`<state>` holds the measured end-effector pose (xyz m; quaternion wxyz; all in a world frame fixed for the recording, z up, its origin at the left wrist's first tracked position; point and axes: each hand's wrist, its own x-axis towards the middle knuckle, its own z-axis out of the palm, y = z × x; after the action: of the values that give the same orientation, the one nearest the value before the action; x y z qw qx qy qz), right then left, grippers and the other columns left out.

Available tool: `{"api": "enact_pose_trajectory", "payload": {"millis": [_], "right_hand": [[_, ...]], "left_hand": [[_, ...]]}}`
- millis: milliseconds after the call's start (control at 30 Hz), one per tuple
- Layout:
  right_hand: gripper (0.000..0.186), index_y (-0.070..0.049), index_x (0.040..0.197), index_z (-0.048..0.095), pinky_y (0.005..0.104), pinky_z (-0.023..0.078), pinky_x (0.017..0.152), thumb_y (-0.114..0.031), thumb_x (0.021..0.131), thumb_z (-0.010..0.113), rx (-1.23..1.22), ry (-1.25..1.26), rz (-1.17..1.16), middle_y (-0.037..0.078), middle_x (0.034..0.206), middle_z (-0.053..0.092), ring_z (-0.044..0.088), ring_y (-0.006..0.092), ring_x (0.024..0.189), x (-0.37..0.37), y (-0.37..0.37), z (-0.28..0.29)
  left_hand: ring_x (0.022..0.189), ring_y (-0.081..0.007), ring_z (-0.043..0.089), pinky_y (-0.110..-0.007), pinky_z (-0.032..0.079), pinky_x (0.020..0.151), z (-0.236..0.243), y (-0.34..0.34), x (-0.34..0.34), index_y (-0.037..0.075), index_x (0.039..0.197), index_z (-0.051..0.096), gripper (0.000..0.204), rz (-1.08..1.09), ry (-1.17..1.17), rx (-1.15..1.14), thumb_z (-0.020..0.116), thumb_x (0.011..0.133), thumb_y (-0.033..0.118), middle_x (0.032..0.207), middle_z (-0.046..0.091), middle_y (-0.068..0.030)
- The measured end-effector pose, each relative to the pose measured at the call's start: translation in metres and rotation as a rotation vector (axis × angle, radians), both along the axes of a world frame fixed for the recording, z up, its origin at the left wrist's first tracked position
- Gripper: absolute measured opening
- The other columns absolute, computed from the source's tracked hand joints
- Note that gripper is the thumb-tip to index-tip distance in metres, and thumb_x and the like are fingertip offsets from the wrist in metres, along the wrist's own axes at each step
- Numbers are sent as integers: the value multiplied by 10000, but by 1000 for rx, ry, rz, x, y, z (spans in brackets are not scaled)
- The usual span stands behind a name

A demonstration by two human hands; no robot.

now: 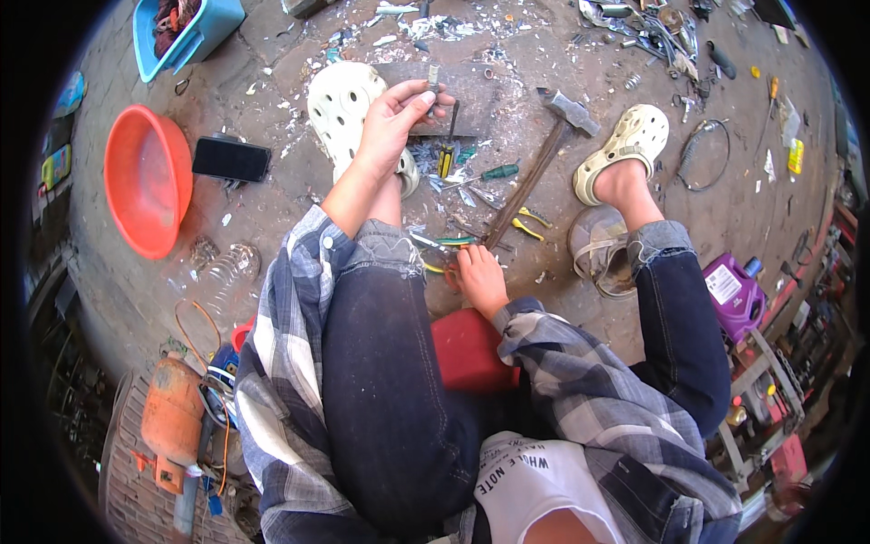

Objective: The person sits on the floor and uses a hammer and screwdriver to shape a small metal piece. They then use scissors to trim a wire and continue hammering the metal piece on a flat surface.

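Note:
My left hand is closed in a pinch on a small, greyish metal cylinder, held over a dark metal plate on the ground. My right hand is low between my knees, fingers curled down beside the handle end of a hammer; what lies under its fingertips cannot be made out. Next to it are yellow-handled pliers and other tools with green and yellow handles. A yellow-and-black-handled screwdriver lies just below the plate, and a green-handled screwdriver is to its right.
A red basin, a black phone and a blue tub are at left. An orange gas cylinder stands lower left. A purple jug is at right, a heap of metal parts far right. Metal scraps litter the ground.

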<state>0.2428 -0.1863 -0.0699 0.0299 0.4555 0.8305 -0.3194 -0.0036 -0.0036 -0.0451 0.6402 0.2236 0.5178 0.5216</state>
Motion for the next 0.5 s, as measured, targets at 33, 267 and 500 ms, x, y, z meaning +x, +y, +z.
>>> {"api": "enact_pose_trajectory", "payload": {"millis": [33, 267, 500], "right_hand": [[222, -55, 866, 530, 383, 456, 745, -209, 776, 662, 2, -2, -5, 95, 867, 528, 545, 270, 845, 1, 0, 0], [249, -41, 933, 530, 377, 483, 693, -222, 805, 642, 76, -45, -21, 98, 861, 537, 574, 264, 805, 3, -4, -6], [251, -43, 960, 528, 367, 518, 646, -219, 817, 637, 20, -103, -103, 105, 844, 572, 617, 268, 749, 6, -14, -13]], "left_hand": [[870, -117, 638, -235, 490, 777, -1, 0, 0, 3, 1149, 612, 259, -16, 3, 2, 565, 946, 156, 1032, 696, -99], [869, -119, 639, -243, 490, 793, 0, -1, -1, 8, 1145, 609, 258, -23, -4, 5, 603, 926, 145, 1033, 698, -107], [871, -133, 646, -258, 493, 810, -2, -1, -1, 1, 1118, 607, 253, 9, -56, 37, 652, 894, 110, 1024, 704, -121]]}}
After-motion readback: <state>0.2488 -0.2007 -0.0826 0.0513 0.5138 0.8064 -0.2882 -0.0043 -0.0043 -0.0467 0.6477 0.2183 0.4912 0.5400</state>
